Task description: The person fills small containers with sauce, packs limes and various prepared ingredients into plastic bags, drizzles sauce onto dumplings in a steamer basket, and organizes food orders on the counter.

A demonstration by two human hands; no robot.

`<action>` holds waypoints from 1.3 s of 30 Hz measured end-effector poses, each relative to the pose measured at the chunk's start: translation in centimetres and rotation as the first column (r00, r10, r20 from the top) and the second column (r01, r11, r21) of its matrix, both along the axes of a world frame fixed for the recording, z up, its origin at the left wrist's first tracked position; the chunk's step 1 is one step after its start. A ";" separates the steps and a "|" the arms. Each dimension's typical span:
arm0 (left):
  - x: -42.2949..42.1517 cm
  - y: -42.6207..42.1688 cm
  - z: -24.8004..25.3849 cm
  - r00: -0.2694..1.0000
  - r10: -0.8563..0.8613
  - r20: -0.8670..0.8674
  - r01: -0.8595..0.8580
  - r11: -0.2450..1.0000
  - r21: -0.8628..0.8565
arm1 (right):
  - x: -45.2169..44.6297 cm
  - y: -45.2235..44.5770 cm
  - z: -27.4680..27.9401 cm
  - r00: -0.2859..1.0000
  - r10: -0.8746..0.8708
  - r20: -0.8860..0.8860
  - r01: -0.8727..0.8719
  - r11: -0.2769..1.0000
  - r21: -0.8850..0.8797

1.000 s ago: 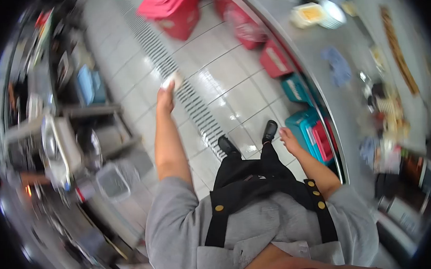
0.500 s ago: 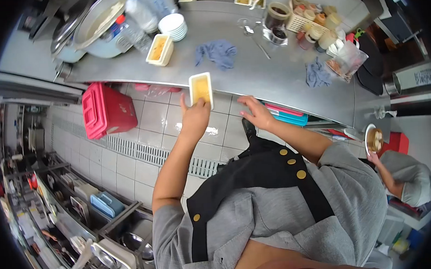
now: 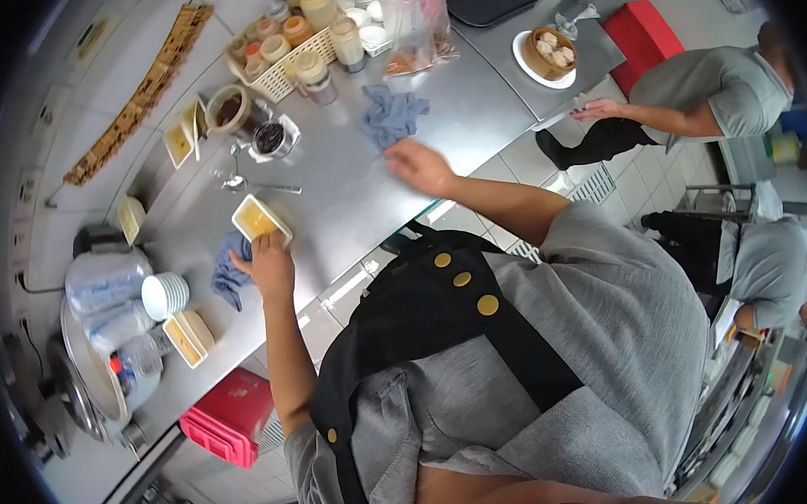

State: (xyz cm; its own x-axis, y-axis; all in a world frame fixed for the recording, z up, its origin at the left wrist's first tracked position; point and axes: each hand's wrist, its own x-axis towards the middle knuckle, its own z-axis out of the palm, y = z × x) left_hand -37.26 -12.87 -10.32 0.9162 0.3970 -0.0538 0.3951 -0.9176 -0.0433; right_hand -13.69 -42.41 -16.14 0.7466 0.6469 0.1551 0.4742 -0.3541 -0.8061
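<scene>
My left hand grips the near end of a white rectangular tub with a yellow filling, over the steel counter. Whether the tub rests on the steel I cannot tell. A crumpled blue cloth lies beside and partly behind that hand. My right hand is over the counter's front part, slightly blurred, fingers loosely apart with nothing in them. Just beyond its fingertips lies a second blue cloth. Past the tub are a spoon and a steel cup of dark contents.
A basket of sauce bottles stands at the back. On the left are stacked white bowls, another white tub and bottles. A steamer of dumplings sits on a plate at right, near a co-worker's hand. Another person stands behind.
My view has turned right. The tub in my left hand has come from the counter's front edge to over the counter. My right hand is now near a cloth. The co-worker's steamer is now on the counter.
</scene>
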 end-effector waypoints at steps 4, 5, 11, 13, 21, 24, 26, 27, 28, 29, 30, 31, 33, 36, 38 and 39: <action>0.8 1.7 -0.9 0.987 0.126 0.097 -0.113 0.986 -0.126 | 8.5 -8.1 -5.0 0.707 -0.691 -0.151 0.697 0.717 -0.018; 0.8 2.5 -0.8 0.988 0.110 0.111 -0.090 0.982 -0.167 | 10.3 -11.1 -6.5 0.702 -0.712 0.018 0.710 0.702 0.052; 2.0 5.4 1.3 0.908 0.227 0.352 -0.102 0.935 -0.339 | 11.6 -18.5 -6.4 0.580 -0.756 -0.305 0.813 0.561 0.155; 1.9 5.0 1.1 0.933 0.185 0.307 -0.104 0.960 -0.261 | 10.2 -19.0 -7.0 0.565 -0.806 -0.176 0.821 0.527 0.221; -0.3 8.2 2.1 0.915 0.222 0.337 -0.093 0.929 -0.358 | 5.6 -19.3 -6.4 0.348 -0.879 -0.325 0.937 0.327 0.118; -3.4 10.5 0.1 0.748 0.377 0.546 -0.219 0.917 -0.333 | 6.3 -20.5 -6.3 0.335 -0.851 -0.404 0.942 0.310 0.128; -6.4 11.9 -3.7 0.715 0.426 0.555 -0.357 0.904 -0.234 | 7.6 -21.0 -6.2 0.278 -0.841 -0.463 0.960 0.238 0.144; -8.1 12.7 -6.5 0.730 0.400 0.553 -0.386 0.910 -0.150 | 8.4 -21.3 -6.0 0.273 -0.845 -0.459 0.962 0.228 0.153; -9.6 13.3 -8.6 0.728 0.395 0.561 -0.378 0.913 -0.152 | 9.3 -21.5 -5.8 0.232 -0.841 -0.488 0.972 0.187 0.140; -10.9 13.9 -10.6 0.829 0.300 0.472 -0.295 0.952 -0.086 | 10.4 -21.8 -5.6 0.195 -0.833 -0.518 0.980 0.151 0.126; -12.1 15.1 -12.1 0.908 0.200 0.369 -0.205 0.978 -0.027 | 11.6 -22.3 -5.4 0.192 -0.825 -0.531 0.981 0.147 0.127; -13.0 18.2 -13.0 0.960 0.168 0.226 -0.145 0.983 -0.115 | 13.1 -22.8 -5.2 0.202 -0.822 -0.533 0.979 0.150 0.139; -12.4 21.4 -11.3 0.948 0.315 -0.036 -0.311 0.900 -0.306 | 16.6 -24.6 -5.6 0.176 -0.771 -0.612 0.984 0.156 0.086; -1.0 15.4 1.9 0.766 0.516 -0.384 -0.573 0.818 -0.044 | 22.7 -27.6 -8.2 0.174 -0.667 -0.724 0.976 0.216 0.036; 5.5 11.4 4.5 0.849 0.527 -0.036 -0.516 0.815 -0.264 | 26.4 -30.5 -9.8 0.219 -0.622 -0.752 0.947 0.321 0.010; 9.4 8.5 5.2 0.842 0.528 0.112 -0.443 0.795 -0.415 | 28.0 -31.8 -10.6 0.294 -0.603 -0.742 0.922 0.384 0.053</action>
